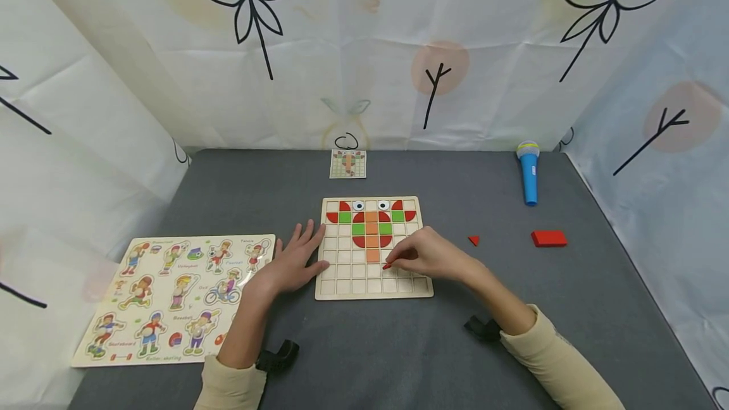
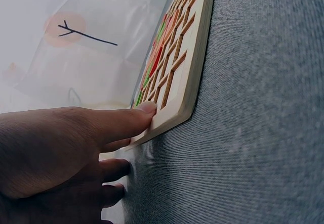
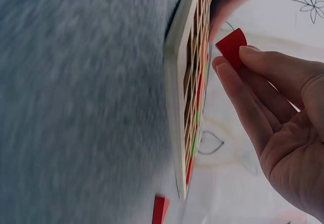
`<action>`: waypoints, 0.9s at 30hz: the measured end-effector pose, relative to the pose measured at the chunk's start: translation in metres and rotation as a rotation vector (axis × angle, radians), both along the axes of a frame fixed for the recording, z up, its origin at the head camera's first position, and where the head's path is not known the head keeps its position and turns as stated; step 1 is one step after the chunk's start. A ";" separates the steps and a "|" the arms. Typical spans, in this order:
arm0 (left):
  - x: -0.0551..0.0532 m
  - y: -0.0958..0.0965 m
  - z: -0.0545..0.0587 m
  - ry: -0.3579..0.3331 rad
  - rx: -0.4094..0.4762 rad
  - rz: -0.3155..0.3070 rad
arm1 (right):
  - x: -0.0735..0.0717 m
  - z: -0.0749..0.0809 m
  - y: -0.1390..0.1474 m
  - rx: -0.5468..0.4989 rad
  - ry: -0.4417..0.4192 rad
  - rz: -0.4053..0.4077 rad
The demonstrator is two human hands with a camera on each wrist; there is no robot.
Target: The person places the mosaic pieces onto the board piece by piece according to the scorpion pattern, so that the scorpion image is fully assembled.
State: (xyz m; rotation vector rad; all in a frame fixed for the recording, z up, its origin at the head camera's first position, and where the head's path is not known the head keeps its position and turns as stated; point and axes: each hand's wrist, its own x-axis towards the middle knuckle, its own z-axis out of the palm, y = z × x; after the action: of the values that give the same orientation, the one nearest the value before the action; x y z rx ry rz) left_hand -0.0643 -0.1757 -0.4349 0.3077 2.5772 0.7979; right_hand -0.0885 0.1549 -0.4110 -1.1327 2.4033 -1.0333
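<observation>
A wooden grid board (image 1: 342, 293) lies mid-table, its upper part filled with red, green and orange tiles and two eye tiles (image 1: 358, 205). My left hand (image 1: 293, 264) is at the board's left edge, fingers spread; in the left wrist view its thumb (image 2: 144, 108) rests on the board's rim. My right hand (image 1: 429, 253) pinches a red quarter-circle tile (image 3: 232, 46) between thumb and fingers. In the head view, that tile is over the grid squares just right of the lowest orange tile (image 1: 373, 256).
A small pattern card (image 1: 348, 173) lies behind the board. To the right are a red triangle tile (image 1: 474, 240), a red block (image 1: 549, 238) and a blue toy microphone (image 1: 529, 176). A sports picture puzzle (image 1: 165, 290) lies at the left, partly beneath my left forearm. Printed curtains surround the table.
</observation>
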 end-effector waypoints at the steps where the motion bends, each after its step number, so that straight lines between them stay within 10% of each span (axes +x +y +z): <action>1: 0.000 0.000 0.001 -0.005 -0.003 -0.002 | 0.000 0.000 -0.003 -0.002 0.008 0.009; 15: -0.002 -0.003 -0.007 0.015 0.005 -0.008 | 0.005 -0.004 -0.035 0.051 0.193 0.017; 27: 0.000 0.001 0.000 0.011 -0.040 -0.011 | 0.007 -0.005 -0.040 0.114 0.144 0.081</action>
State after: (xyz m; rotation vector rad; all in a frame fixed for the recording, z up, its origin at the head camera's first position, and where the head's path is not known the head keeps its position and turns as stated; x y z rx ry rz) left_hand -0.0642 -0.1745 -0.4352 0.3150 2.5961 0.7418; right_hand -0.0815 0.1147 -0.4161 -1.2921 2.4670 -0.8037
